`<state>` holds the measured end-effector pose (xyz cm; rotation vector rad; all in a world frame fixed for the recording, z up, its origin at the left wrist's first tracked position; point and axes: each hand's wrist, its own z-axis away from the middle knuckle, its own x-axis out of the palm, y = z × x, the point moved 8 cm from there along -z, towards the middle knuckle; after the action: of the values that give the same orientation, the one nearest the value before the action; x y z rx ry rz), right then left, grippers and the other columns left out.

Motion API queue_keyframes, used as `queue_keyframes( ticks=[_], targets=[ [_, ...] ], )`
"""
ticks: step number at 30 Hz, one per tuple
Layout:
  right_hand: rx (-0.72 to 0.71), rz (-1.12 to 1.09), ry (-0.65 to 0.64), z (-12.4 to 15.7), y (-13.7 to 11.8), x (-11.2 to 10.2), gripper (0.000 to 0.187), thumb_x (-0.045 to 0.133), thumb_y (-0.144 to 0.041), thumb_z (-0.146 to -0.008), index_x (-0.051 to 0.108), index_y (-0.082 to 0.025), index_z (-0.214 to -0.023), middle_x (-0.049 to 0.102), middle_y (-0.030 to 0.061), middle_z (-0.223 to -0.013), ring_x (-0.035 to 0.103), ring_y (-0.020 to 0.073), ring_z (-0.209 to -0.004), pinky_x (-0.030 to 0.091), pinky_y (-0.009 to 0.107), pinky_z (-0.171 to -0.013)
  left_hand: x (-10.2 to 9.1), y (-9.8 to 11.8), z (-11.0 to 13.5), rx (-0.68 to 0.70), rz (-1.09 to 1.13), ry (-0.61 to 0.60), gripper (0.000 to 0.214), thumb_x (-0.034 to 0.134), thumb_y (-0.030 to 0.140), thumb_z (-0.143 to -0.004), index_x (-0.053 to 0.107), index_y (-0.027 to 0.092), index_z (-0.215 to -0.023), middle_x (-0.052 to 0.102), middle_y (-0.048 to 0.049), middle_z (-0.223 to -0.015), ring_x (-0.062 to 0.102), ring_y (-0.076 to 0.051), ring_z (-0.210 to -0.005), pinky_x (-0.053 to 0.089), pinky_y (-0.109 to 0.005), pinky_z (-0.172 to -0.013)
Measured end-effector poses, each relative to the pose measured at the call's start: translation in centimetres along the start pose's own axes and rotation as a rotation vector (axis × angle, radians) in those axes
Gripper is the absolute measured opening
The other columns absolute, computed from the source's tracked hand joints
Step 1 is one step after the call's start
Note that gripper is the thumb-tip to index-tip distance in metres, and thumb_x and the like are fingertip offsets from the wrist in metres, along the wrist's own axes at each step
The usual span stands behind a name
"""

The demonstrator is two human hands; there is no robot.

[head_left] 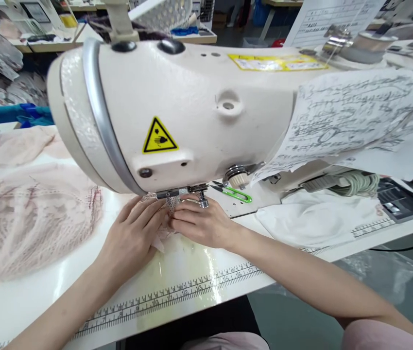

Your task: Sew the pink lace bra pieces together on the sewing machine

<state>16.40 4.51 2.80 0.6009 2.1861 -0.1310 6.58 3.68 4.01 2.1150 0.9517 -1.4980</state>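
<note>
Under the head of a white sewing machine [192, 112], my two hands meet on a small piece of pale pink lace fabric [163, 234]. My left hand [135, 236] lies on its left side, fingers together and pressing on the cloth. My right hand [202, 221] pinches the lace from the right, its fingertips curled close to the needle area. The machine head hides the needle and part of the fingertips. Behind my right hand lie green-handled thread snips [237, 194] on the machine bed.
A heap of pink lace pieces [31, 218] spreads over the table's left. White cloth [301, 216] and a coil of pale cord [355, 184] lie at right. A handwritten sheet [355, 112] hangs on the machine arm. Ruler tape [177, 294] runs along the front edge.
</note>
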Motion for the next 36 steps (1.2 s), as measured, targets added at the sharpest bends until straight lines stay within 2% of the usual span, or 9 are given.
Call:
queue_keyframes(
  ticks=[3,6,12,17,20,28,36],
  targets=[
    [0.031,-0.013,0.019,-0.1,0.1,-0.2,0.023,0.051,-0.003,-0.088,0.064,-0.02,-0.079,0.067,-0.0079,-0.073,0.057,0.0071,-0.073,0.041,0.026,-0.072,1.8,0.0,0.5,-0.038,0.011,-0.024,0.049,0.045,0.012,-0.084,0.052,0.005,-0.132,0.059,-0.0164,-0.133,0.055,-0.03,-0.124,0.043,-0.049,-0.105],
    [0.045,-0.038,0.031,-0.1,0.0,-0.2,0.023,0.051,-0.004,-0.089,0.065,-0.02,-0.079,0.067,-0.0085,-0.072,0.056,0.007,-0.071,0.04,0.026,-0.071,2.5,0.0,0.8,-0.05,0.021,-0.034,0.049,0.044,0.016,-0.087,0.051,0.006,-0.134,0.058,-0.0165,-0.135,0.054,-0.03,-0.127,0.044,-0.05,-0.107],
    [0.055,-0.033,0.073,-0.3,-0.2,-0.3,0.022,0.05,-0.007,-0.091,0.064,-0.019,-0.079,0.068,-0.0073,-0.071,0.057,0.0077,-0.075,0.037,0.026,-0.062,2.4,-0.2,0.7,-0.064,-0.02,-0.03,0.045,0.042,0.015,-0.089,0.054,0.009,-0.132,0.058,-0.0155,-0.135,0.055,-0.03,-0.125,0.045,-0.05,-0.106],
    [0.036,-0.034,0.058,-0.4,-0.5,0.2,0.022,0.051,-0.014,-0.094,0.065,-0.019,-0.077,0.068,-0.0062,-0.072,0.059,0.0086,-0.078,0.044,0.024,-0.072,2.6,-0.8,1.0,-0.043,-0.007,-0.053,0.045,0.044,0.019,-0.09,0.053,0.01,-0.133,0.059,-0.0135,-0.135,0.054,-0.03,-0.127,0.046,-0.049,-0.104],
    [0.018,-0.045,0.047,-0.6,-0.8,0.5,0.022,0.052,-0.011,-0.092,0.065,-0.019,-0.077,0.068,-0.0058,-0.071,0.06,0.0093,-0.077,0.047,0.025,-0.077,2.7,-1.1,1.1,-0.003,-0.019,-0.075,0.047,0.046,0.021,-0.089,0.051,0.009,-0.135,0.057,-0.014,-0.136,0.055,-0.031,-0.125,0.046,-0.051,-0.102],
    [-0.023,-0.039,-0.012,-0.8,-1.4,1.0,0.02,0.052,-0.01,-0.092,0.066,-0.018,-0.081,0.069,-0.0023,-0.074,0.06,0.0117,-0.081,0.05,0.027,-0.077,2.6,-1.9,1.1,0.046,-0.029,-0.127,0.05,0.046,0.021,-0.087,0.05,0.013,-0.137,0.057,-0.0109,-0.137,0.057,-0.031,-0.121,0.044,-0.051,-0.1],
    [-0.014,-0.057,-0.027,-0.7,-1.2,1.3,0.019,0.052,-0.006,-0.09,0.065,-0.017,-0.081,0.067,-0.0015,-0.074,0.06,0.0127,-0.083,0.05,0.029,-0.08,2.9,-2.2,0.9,-0.021,0.012,-0.144,0.052,0.045,0.021,-0.088,0.049,0.017,-0.139,0.057,-0.01,-0.137,0.058,-0.031,-0.121,0.045,-0.048,-0.098]
  ],
)
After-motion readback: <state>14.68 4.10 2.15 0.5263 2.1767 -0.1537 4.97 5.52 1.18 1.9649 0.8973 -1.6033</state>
